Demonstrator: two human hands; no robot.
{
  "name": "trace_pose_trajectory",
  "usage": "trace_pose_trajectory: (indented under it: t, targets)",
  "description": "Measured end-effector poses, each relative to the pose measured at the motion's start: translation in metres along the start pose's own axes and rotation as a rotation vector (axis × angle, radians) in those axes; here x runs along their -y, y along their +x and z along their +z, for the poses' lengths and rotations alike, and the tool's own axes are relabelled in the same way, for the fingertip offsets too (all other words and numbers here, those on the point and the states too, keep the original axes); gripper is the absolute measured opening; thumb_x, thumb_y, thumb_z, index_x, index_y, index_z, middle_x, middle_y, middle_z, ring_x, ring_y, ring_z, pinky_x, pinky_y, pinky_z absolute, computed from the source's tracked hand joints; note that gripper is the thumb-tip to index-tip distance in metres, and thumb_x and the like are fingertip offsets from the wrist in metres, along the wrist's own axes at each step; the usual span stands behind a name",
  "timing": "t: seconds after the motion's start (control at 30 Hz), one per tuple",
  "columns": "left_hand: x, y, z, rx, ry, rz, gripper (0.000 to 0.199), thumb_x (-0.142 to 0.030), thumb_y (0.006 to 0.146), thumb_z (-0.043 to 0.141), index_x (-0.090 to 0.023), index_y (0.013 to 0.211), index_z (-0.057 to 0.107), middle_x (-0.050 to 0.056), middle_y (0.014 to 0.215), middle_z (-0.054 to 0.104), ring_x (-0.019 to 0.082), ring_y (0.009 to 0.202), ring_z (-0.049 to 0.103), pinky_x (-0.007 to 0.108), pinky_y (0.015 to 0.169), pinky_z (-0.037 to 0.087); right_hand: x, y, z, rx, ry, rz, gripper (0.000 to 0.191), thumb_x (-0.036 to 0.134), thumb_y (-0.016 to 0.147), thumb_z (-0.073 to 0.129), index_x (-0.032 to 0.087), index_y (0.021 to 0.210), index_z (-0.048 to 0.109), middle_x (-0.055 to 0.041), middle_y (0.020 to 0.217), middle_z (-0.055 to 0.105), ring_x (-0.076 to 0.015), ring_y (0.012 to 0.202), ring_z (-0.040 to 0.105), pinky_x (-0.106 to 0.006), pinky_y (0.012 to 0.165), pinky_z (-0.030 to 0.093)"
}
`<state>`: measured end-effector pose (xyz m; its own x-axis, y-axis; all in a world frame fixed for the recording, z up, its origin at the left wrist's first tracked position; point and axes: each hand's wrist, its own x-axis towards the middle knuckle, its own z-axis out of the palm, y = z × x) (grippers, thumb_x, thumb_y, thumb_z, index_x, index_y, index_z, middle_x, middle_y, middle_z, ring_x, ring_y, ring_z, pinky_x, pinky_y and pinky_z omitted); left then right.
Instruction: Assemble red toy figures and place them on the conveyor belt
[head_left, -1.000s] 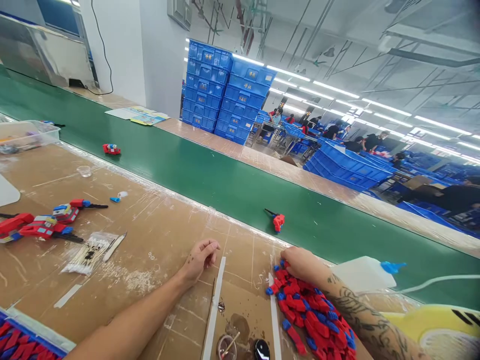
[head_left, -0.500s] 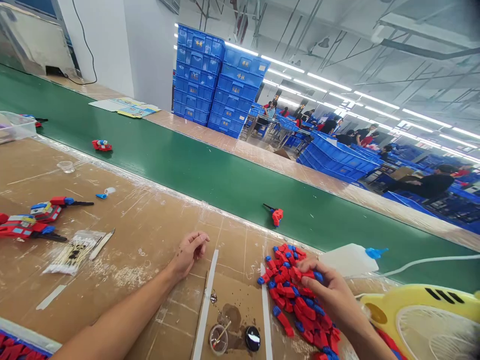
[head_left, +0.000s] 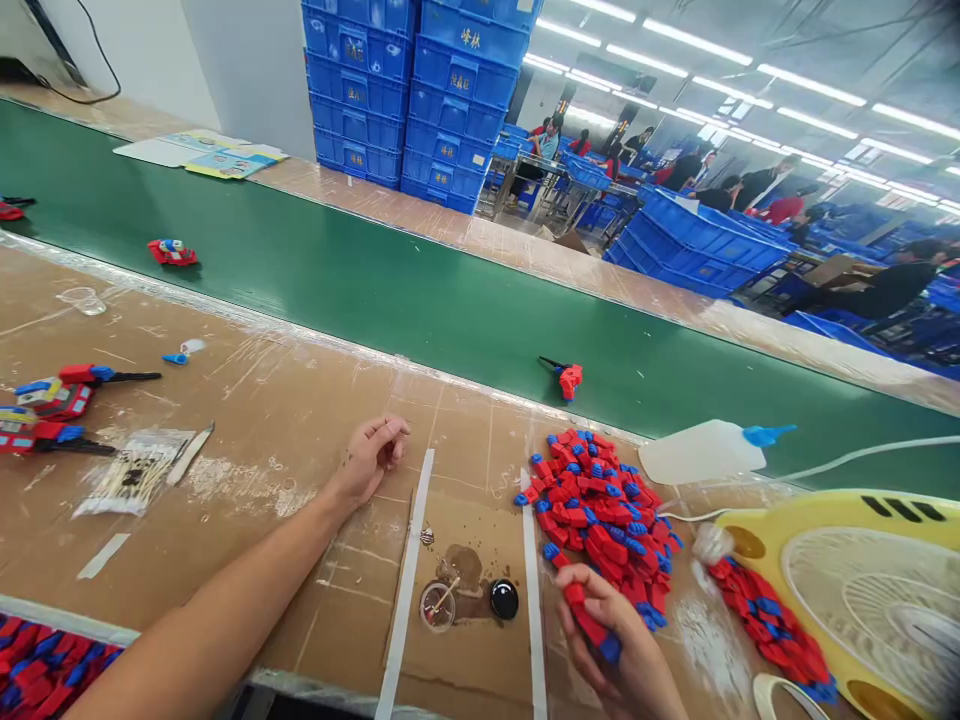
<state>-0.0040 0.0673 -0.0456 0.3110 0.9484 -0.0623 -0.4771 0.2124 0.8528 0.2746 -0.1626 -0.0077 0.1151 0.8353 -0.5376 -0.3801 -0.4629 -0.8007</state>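
Drawn back off the heap toward the near edge of the bench, the right hand point(head_left: 611, 645) now pinches a single red-and-blue plastic piece point(head_left: 592, 622) between thumb and fingers, its blue end pointing down. Just above that hand lies a heap of red-and-blue plastic pieces point(head_left: 600, 515), and a second, smaller heap point(head_left: 765, 622) sits further right, against a yellow fan point(head_left: 862, 600). The left hand point(head_left: 371, 460) rests on the cardboard-covered bench point(head_left: 300, 400), fingers loosely curled and holding nothing, just left of a white strip point(head_left: 405, 580). Between that strip and a second white strip point(head_left: 534, 590) stand a small round cup with a stick in it point(head_left: 437, 605) and a black round lid point(head_left: 504, 599). A plastic squeeze bottle with a blue nozzle point(head_left: 701, 452) lies past the heap. Further left are red toy assemblies point(head_left: 56, 395) and a bag of cotton swabs point(head_left: 131, 487). Beyond the bench runs a green conveyor belt point(head_left: 375, 300) carrying a red toy point(head_left: 172, 252), with stacked blue crates point(head_left: 405, 100) and seated workers point(head_left: 877, 290) behind.
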Motion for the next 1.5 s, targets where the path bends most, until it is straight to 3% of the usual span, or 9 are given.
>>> trace_pose_trajectory:
  t: [0.1,0.2,0.27,0.33,0.43,0.97,1.2,1.5]
  targets:
    - [0.001,0.001,0.0,0.005,-0.002,0.005,0.037,-0.051,0.081,0.075,-0.015,0.083,0.066,-0.001,0.054,0.051,0.01,0.051,0.04,0.02,0.048,0.028,-0.018,-0.005,0.002,-0.104,-0.019,-0.01,0.058,0.056,0.082,0.07,0.019,0.124,0.055,-0.0008,0.078,0.058,-0.0022,0.042,0.036,-0.011,0.039,0.018]
    - [0.0,0.0,0.0,0.005,0.005,0.009,0.037,-0.051,0.081,0.075,-0.015,0.083,0.066,-0.001,0.054,0.051,0.01,0.051,0.039,0.021,0.048,0.028,-0.03,-0.008,0.001,-0.134,-0.28,-0.138,0.07,0.059,0.084,0.073,0.022,0.139,0.051,-0.0087,0.099,0.067,-0.0101,0.056,0.055,-0.019,0.048,0.046]
    - [-0.001,0.0,0.001,0.001,0.003,0.006,0.037,-0.051,0.08,0.076,-0.015,0.082,0.066,-0.001,0.054,0.051,0.01,0.05,0.039,0.021,0.048,0.028,-0.036,-0.008,-0.003,-0.141,-0.591,-0.303,0.056,0.056,0.087,0.071,0.023,0.131,0.062,-0.0114,0.11,0.068,-0.0202,0.081,0.067,-0.028,0.07,0.06]
    - [-0.002,-0.001,0.001,-0.002,-0.001,0.003,0.038,-0.051,0.08,0.076,-0.015,0.082,0.066,-0.001,0.053,0.051,0.01,0.05,0.039,0.021,0.048,0.027,-0.041,-0.007,-0.006,-0.172,-0.885,-0.494,0.036,0.049,0.091,0.068,0.025,0.117,0.072,-0.0101,0.115,0.067,-0.0243,0.1,0.068,-0.03,0.084,0.061]
    - [-0.001,-0.001,0.002,-0.008,-0.006,-0.007,0.038,-0.051,0.079,0.076,-0.015,0.081,0.065,-0.001,0.054,0.051,0.01,0.05,0.039,0.021,0.048,0.027,-0.048,-0.007,-0.006,-0.182,-1.088,-0.689,0.025,0.041,0.094,0.065,0.03,0.114,0.073,-0.0071,0.11,0.067,-0.0209,0.092,0.068,-0.028,0.077,0.06]
    - [0.001,-0.001,0.001,-0.003,0.015,-0.013,0.038,-0.052,0.081,0.074,-0.015,0.083,0.065,-0.001,0.055,0.05,0.01,0.052,0.04,0.021,0.048,0.027,-0.059,-0.002,-0.005,-0.157,-1.14,-0.712,0.025,0.04,0.096,0.063,0.031,0.117,0.071,-0.0056,0.109,0.067,-0.0206,0.094,0.068,-0.03,0.08,0.059]
    - [0.001,-0.001,0.001,-0.001,0.025,-0.012,0.038,-0.052,0.081,0.074,-0.015,0.083,0.065,-0.001,0.055,0.051,0.01,0.052,0.04,0.021,0.049,0.027,-0.061,-0.006,0.008,-0.257,-0.978,-0.584,0.029,0.051,0.095,0.063,0.03,0.113,0.073,-0.007,0.111,0.065,-0.0236,0.099,0.064,-0.035,0.085,0.055]
    - [0.0,-0.002,0.003,0.003,0.024,-0.015,0.038,-0.052,0.08,0.075,-0.015,0.082,0.065,-0.001,0.054,0.051,0.01,0.051,0.039,0.022,0.048,0.026,-0.06,-0.003,0.012,-0.29,-0.933,-0.625,0.026,0.051,0.091,0.067,0.032,0.108,0.071,-0.0041,0.106,0.066,-0.0221,0.09,0.065,-0.033,0.077,0.055]
